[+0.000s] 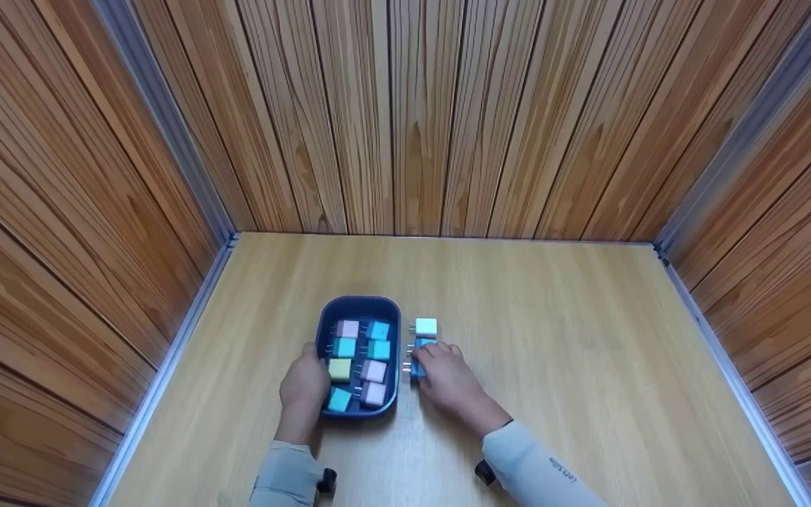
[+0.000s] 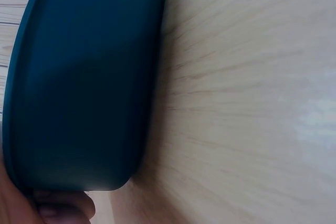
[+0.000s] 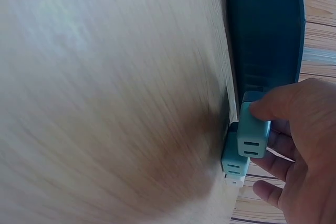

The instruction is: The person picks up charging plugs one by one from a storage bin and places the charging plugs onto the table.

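My left hand [image 1: 305,380] grips the left side of a dark blue plastic bin [image 1: 358,412], its fingertips curled at the rim in the left wrist view. Inside the bin lie several cube-shaped charger plugs in teal, pink and yellow, such as a yellow one [image 1: 339,370]. Just right of the bin, my right hand [image 1: 451,380] pinches a teal charger plug [image 3: 253,137] between thumb and fingers; two ports show on its end. Beyond it are another teal charger plug [image 3: 234,158] and a white charger plug [image 1: 426,327], their prongs pointing toward the bin.
The wooden tabletop [image 1: 553,338] spreads out on both sides of the bin. Wood-panelled walls [image 1: 419,120] with grey metal edging stand at the back, left and right.
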Available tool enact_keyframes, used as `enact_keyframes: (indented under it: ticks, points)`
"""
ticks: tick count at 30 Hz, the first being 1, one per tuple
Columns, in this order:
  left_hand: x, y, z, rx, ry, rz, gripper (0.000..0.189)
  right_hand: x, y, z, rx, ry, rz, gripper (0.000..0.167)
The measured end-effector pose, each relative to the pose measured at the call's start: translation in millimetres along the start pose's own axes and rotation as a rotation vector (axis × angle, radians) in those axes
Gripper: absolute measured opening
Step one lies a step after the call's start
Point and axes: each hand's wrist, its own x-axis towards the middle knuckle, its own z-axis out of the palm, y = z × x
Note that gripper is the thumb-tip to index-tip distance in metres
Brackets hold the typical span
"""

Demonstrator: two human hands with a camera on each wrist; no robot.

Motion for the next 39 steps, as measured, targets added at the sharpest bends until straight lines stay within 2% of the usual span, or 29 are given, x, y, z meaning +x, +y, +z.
enact_keyframes:
  ticks: [3, 10, 27, 33, 39]
  points:
    - [0.1, 0.2, -0.4, -0.001, -0.003, -0.002, 0.048, -0.5, 0.3, 0.2, -0.003, -0.006, -0.008, 0.051]
    - [0.6, -2.1, 0.0, 0.028, 0.035, 0.046, 0.042, -1.2, 0.5, 3.3, -0.029, -0.027, -0.047, 0.048]
    - [-0.3, 0.1, -1.0, 0.011, 0.006, 0.011, 0.045, -3.7, 6.4, 11.3, -0.023, -0.031, -0.059, 0.046]
    - [-1.1, 0.8, -0.8, 0.011, 0.007, 0.007, 0.045, -4.0, 6.8, 13.5, -0.031, -0.006, -0.059, 0.045]
    - [-1.9, -0.5, -0.6, 0.018, 0.026, 0.035, 0.049, -5.2, 4.9, 14.9, -0.097, 0.038, -0.094, 0.041]
